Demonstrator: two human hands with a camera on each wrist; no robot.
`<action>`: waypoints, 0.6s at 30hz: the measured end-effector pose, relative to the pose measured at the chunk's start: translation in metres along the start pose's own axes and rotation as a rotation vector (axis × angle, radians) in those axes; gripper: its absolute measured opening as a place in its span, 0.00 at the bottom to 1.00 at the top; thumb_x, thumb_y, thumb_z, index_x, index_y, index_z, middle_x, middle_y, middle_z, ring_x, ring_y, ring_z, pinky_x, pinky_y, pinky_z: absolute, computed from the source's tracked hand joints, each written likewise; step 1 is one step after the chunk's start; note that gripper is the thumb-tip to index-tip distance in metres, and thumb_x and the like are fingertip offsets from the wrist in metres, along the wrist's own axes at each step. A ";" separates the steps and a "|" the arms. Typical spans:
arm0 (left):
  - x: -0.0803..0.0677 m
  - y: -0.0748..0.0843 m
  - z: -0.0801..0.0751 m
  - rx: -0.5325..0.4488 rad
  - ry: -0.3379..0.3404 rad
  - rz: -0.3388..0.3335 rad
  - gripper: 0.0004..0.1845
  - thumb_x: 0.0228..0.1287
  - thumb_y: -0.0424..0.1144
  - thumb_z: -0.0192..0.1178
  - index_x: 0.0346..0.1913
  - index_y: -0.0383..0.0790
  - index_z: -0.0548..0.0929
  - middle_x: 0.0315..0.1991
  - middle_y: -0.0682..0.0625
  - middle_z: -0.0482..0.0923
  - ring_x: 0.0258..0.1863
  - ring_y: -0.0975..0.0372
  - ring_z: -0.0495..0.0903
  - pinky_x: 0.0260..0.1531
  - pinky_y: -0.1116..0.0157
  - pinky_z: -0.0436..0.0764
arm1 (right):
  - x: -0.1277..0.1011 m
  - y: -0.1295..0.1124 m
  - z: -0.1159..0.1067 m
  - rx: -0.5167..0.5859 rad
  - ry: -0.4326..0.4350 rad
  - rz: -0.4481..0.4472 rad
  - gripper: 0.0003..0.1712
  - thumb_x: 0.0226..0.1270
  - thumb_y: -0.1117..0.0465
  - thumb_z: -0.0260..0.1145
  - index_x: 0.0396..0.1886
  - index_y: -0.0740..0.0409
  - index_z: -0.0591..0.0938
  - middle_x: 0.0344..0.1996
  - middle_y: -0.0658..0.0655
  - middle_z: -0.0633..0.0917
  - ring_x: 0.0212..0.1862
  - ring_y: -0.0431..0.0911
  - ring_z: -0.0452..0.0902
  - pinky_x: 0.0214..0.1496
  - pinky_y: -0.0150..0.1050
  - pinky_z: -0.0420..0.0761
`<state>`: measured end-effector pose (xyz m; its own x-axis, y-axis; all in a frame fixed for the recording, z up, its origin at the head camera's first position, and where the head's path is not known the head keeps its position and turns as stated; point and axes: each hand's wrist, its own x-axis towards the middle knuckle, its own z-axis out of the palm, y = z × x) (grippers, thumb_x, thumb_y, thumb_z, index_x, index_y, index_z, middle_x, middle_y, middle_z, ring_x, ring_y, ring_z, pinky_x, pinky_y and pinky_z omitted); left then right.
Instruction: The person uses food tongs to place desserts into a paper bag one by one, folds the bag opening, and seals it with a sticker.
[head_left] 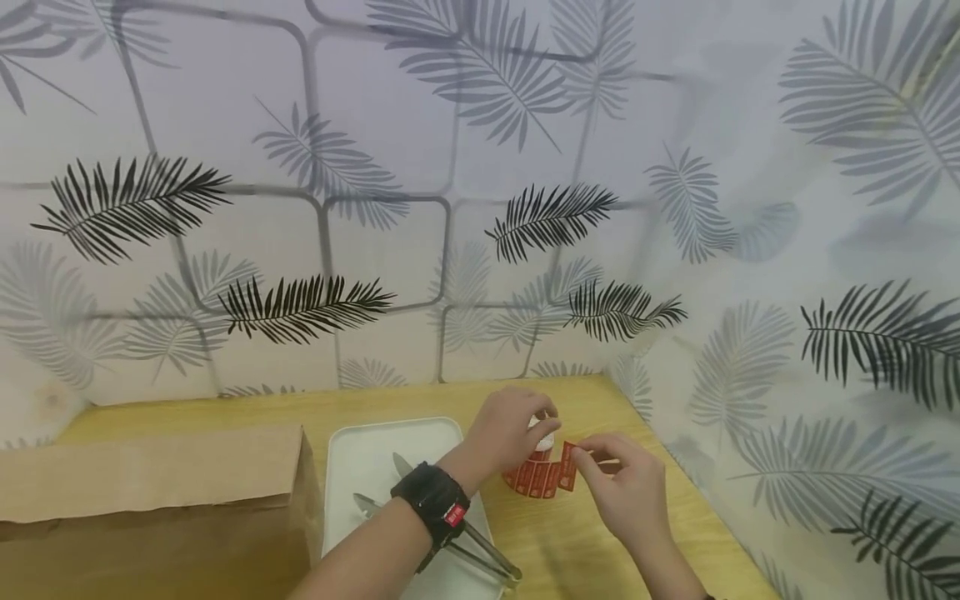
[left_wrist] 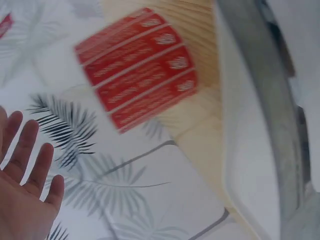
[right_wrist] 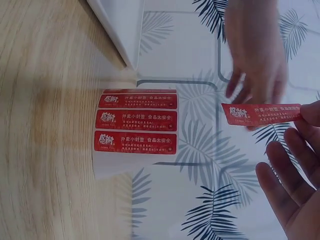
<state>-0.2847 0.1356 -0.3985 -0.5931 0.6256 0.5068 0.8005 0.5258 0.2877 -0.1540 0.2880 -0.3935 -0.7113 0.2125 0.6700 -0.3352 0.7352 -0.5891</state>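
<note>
Red stickers [head_left: 538, 477] hang in a strip on white backing paper at the far right of the wooden table [head_left: 570, 533], close to the corner where the leaf-patterned walls [head_left: 750, 333] meet. In the right wrist view three stickers sit stacked on the sheet, with white print on each. A single peeled sticker [right_wrist: 261, 114] is pinched at its end by the right hand [head_left: 626, 487], thumb and forefinger closed on it while the other fingers lie loosely spread. The left hand [head_left: 506, 429] curls its fingers over the top of a small white-capped jar [head_left: 543, 439], which stands just behind the strip; the hand covers most of the jar.

Just left of the hands lies a white tray [head_left: 375, 467] with metal tongs [head_left: 480, 554] on it, partly hidden under the left forearm and its black wrist strap [head_left: 435, 500]. Beyond the tray, at the left edge of the table, stands a brown paper bag [head_left: 150, 492], well apart from the stickers.
</note>
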 end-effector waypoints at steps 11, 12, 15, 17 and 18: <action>-0.032 0.021 -0.052 -0.163 -0.041 0.171 0.05 0.74 0.44 0.63 0.41 0.49 0.86 0.36 0.59 0.88 0.40 0.67 0.84 0.44 0.70 0.80 | 0.002 -0.016 0.009 0.023 -0.006 -0.028 0.06 0.62 0.67 0.77 0.29 0.51 0.90 0.31 0.48 0.91 0.32 0.36 0.87 0.32 0.28 0.85; -0.036 0.022 -0.055 -0.151 -0.043 0.174 0.05 0.74 0.44 0.63 0.41 0.49 0.86 0.36 0.59 0.88 0.40 0.67 0.83 0.44 0.70 0.79 | 0.002 -0.017 0.010 0.029 -0.008 -0.031 0.06 0.61 0.66 0.77 0.29 0.51 0.90 0.31 0.48 0.91 0.32 0.35 0.87 0.32 0.28 0.85; -0.048 0.024 -0.061 -0.155 -0.040 0.150 0.05 0.74 0.44 0.64 0.41 0.48 0.86 0.35 0.59 0.87 0.39 0.66 0.82 0.43 0.69 0.79 | 0.002 -0.023 0.014 0.052 -0.024 -0.041 0.05 0.61 0.66 0.77 0.29 0.52 0.90 0.32 0.48 0.91 0.32 0.34 0.87 0.32 0.28 0.86; -0.056 0.023 -0.064 -0.172 -0.039 0.117 0.04 0.74 0.44 0.63 0.42 0.48 0.85 0.35 0.59 0.86 0.40 0.65 0.83 0.43 0.70 0.79 | 0.000 -0.028 0.018 0.073 -0.040 -0.051 0.06 0.61 0.67 0.77 0.30 0.52 0.90 0.32 0.49 0.91 0.31 0.34 0.87 0.31 0.28 0.86; -0.061 0.023 -0.065 -0.179 -0.036 0.101 0.04 0.75 0.43 0.63 0.42 0.48 0.85 0.35 0.60 0.86 0.41 0.65 0.83 0.44 0.70 0.79 | -0.001 -0.031 0.020 0.082 -0.048 -0.055 0.06 0.61 0.67 0.77 0.29 0.51 0.90 0.32 0.48 0.91 0.31 0.34 0.87 0.31 0.28 0.86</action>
<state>-0.2250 0.0722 -0.3699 -0.5088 0.6923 0.5118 0.8570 0.3504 0.3779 -0.1552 0.2528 -0.3849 -0.7187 0.1408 0.6809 -0.4224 0.6894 -0.5885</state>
